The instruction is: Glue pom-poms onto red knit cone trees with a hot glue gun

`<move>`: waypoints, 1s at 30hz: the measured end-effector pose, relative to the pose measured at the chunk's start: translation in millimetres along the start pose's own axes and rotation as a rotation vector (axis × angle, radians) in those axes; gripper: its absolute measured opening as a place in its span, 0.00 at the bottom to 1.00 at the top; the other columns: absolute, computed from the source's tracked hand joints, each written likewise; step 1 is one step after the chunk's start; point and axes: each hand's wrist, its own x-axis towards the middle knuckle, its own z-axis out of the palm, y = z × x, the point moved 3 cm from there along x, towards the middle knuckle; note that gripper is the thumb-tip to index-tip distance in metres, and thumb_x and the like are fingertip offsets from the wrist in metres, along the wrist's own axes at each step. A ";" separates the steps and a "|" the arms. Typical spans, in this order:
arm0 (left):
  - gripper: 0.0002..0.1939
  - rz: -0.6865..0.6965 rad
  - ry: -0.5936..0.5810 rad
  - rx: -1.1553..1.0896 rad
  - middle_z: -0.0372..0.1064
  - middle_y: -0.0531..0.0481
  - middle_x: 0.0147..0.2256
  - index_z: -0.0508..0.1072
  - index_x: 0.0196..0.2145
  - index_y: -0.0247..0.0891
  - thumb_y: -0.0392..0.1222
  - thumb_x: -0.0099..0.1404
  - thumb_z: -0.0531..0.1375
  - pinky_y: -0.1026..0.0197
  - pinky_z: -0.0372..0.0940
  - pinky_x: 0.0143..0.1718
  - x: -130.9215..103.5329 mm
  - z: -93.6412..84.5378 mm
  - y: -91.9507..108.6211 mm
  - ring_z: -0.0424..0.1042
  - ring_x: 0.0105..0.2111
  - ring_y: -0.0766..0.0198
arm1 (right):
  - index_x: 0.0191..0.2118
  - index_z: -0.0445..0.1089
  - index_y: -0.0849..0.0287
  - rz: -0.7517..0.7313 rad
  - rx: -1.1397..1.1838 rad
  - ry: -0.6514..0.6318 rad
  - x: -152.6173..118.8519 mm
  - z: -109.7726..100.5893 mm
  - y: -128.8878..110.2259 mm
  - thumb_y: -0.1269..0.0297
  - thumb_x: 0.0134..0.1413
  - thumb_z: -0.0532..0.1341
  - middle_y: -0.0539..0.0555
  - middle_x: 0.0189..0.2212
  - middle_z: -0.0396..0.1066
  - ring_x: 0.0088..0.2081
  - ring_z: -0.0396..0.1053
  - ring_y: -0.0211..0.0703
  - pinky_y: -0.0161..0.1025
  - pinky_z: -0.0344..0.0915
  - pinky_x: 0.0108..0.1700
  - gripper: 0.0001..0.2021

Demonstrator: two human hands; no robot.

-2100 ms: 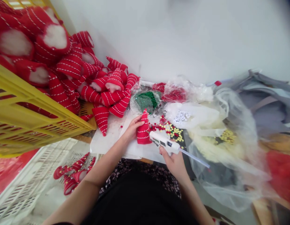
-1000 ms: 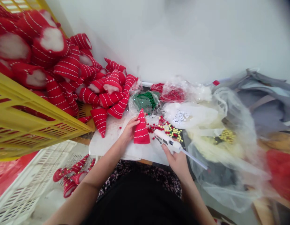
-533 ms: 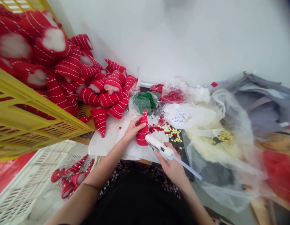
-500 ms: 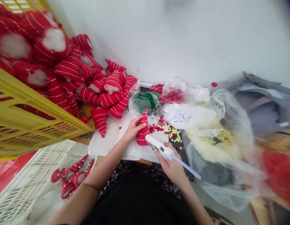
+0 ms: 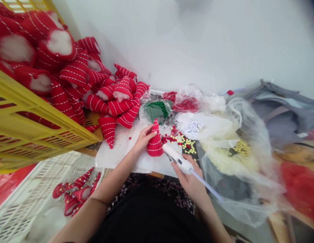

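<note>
My left hand (image 5: 144, 137) grips a small red cone-shaped hat (image 5: 154, 143) with white stitched stripes, tip up, over the white paper (image 5: 121, 148). In my right hand (image 5: 191, 175) is a white hot glue gun (image 5: 178, 158), a long glue stick trailing from its back end. Its nozzle points at the lower right side of the hat; I cannot tell if they touch. Just beyond lie loose red and yellow pompoms (image 5: 187, 144). Green pompoms (image 5: 158, 110) fill a clear bag behind the hat.
At left, a yellow crate (image 5: 27, 125) overflows with striped red cones (image 5: 70, 72). Below it, a white crate (image 5: 9, 209) holds several decorated cones (image 5: 77, 192). Plastic bags (image 5: 212, 125) with white and yellow pieces lie at right, near grey fabric (image 5: 281, 111). A white wall stands behind.
My right hand has drawn the glue gun slightly right and down, away from the middle of the hat. The hat has turned a little in my left hand, showing more stripes.
</note>
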 end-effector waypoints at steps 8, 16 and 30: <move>0.26 -0.071 0.031 -0.101 0.81 0.47 0.38 0.83 0.47 0.38 0.43 0.48 0.76 0.58 0.69 0.40 -1.8 -0.3 -0.3 0.77 0.33 0.59 | 0.46 0.68 0.55 0.158 0.211 0.015 12.0 16.7 14.6 0.52 0.68 0.59 0.58 0.37 0.79 0.40 0.78 0.56 0.48 0.73 0.43 0.12; 0.25 -0.058 0.010 -0.094 0.82 0.46 0.41 0.83 0.47 0.39 0.42 0.50 0.75 0.55 0.69 0.47 -2.9 0.1 -0.7 0.79 0.39 0.55 | 0.46 0.70 0.54 0.117 0.212 -0.009 18.5 26.5 11.6 0.51 0.68 0.60 0.57 0.39 0.78 0.39 0.78 0.54 0.48 0.74 0.44 0.12; 0.26 -0.052 0.013 -0.102 0.82 0.46 0.43 0.83 0.47 0.39 0.41 0.49 0.76 0.56 0.69 0.46 -2.7 -1.4 -3.4 0.78 0.38 0.56 | 0.44 0.70 0.56 0.050 0.089 -0.001 19.5 24.2 5.4 0.51 0.70 0.56 0.58 0.35 0.78 0.33 0.77 0.51 0.44 0.71 0.37 0.14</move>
